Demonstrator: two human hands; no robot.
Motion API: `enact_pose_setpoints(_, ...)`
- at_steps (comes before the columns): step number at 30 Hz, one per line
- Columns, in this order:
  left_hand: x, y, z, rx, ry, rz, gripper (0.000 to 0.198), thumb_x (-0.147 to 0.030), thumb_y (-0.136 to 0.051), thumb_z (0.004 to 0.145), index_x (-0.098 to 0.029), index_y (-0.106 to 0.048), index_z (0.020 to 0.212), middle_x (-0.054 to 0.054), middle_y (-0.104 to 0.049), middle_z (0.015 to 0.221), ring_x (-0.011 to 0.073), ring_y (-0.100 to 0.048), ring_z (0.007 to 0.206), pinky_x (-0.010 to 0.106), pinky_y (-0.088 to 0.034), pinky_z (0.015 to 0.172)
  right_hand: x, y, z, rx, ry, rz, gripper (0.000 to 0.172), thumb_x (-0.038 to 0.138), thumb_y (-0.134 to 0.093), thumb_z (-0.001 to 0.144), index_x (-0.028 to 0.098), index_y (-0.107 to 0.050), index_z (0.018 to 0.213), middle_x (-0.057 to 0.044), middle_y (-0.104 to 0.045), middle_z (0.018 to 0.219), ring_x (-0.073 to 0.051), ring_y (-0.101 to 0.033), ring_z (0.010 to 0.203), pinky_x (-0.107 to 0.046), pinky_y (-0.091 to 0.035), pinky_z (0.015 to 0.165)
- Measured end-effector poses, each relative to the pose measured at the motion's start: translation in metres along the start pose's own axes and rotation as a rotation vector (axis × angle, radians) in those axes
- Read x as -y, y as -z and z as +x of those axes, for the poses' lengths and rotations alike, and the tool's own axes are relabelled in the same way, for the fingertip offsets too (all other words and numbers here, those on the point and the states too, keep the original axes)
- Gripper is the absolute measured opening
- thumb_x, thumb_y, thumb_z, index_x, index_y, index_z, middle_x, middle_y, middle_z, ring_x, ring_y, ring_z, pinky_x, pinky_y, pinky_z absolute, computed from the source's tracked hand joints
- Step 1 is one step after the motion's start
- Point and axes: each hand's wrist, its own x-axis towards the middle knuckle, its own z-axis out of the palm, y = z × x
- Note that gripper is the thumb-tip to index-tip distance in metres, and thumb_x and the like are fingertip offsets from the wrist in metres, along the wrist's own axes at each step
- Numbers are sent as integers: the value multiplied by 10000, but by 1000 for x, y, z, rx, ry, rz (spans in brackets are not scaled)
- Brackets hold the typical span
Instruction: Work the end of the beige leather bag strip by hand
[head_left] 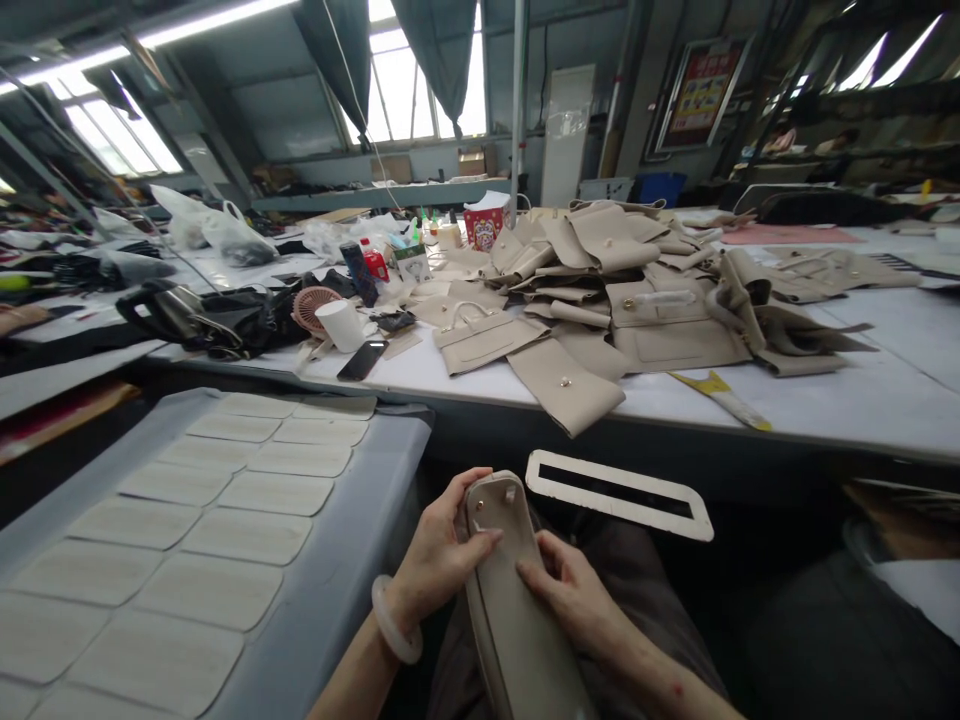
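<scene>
A long beige leather bag piece [517, 625] with rounded end and small metal studs lies upright over my lap. Around its upper left edge my left hand [442, 545] is closed, the thumb pressed on its face. My right hand [574, 590] grips its right edge, thumb on the front and fingers curled at the side. A pale bracelet [395, 620] circles my left wrist. Just beyond the right hand sits a white frame-shaped template [619, 492] with a long slot. The lower end of the bag piece runs out of view.
Flat pale panels [225, 540] lie in two columns on a grey-covered board at left. Beige bag parts [600, 270] are heaped on the white table, near a phone [363, 361], a paper roll [340, 325] and a yellow-handled tool [724, 398].
</scene>
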Motion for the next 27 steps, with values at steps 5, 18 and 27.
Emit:
enact_pose_setpoints(5, 11, -10, -3, -232, 46, -104, 630, -312, -701, 846, -243, -413, 1402, 69, -562, 1350, 234, -570, 1195, 329, -449, 1037, 7, 0, -17, 37, 11, -14, 320, 459, -655, 844, 151, -594, 908, -26, -640, 880, -173, -591, 802, -247, -466, 684)
enact_pose_setpoints(18, 15, -50, -48, -533, 319, -282, 695, -559, -577, 901, -245, -369, 1485, 75, -468, 1487, 276, -428, 1369, 341, -406, 1109, 36, -37, 15, -87, 453, -539, 528, 255, -390, 962, 129, -343, 1473, -163, -475, 1454, -271, -486, 1315, -437, -413, 1083)
enact_pose_setpoints(27, -1, -29, -37, -643, 274, -683, 460, -453, -746, 809, -153, -651, 1146, 68, -743, 931, 218, -701, 859, 258, -551, 727, 51, -53, 27, -64, 472, -472, 212, 343, -435, 986, 192, -577, 1031, -59, -668, 885, -197, -642, 792, -282, -489, 703)
